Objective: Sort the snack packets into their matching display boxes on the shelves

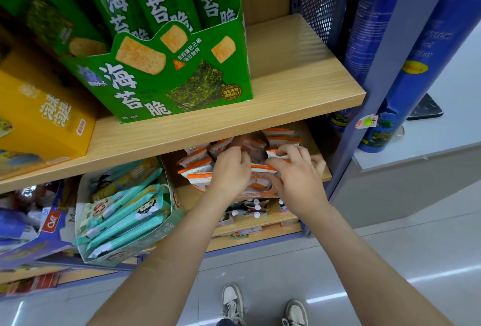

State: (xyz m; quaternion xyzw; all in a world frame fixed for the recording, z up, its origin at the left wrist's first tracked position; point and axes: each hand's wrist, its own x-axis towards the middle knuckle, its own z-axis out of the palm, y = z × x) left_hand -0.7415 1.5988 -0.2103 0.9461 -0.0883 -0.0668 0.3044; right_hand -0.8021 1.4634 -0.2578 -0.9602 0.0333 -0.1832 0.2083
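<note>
Both grips were down in the display box (261,193) of orange-topped packets (197,168) on the middle shelf (186,194). The right grip (296,173) pinched a single packet (277,154) by its top edge. The left grip (230,169) had its fingers curled in among them, couldn't tell on what. Teal packets (125,211) sat just left, and a green seaweed box (166,78) on the shelf above.

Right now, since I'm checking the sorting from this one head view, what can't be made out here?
- Head view, grip of the left hand: its back hides what the fingers hold.
- Head view, orange-topped packets: print too small and blurred; the nearer ones are covered by the left hand and the right hand.
- Head view, small items on the shelf below: too small and shaded.
- Head view, yellow box: cut off by the left edge.
</note>
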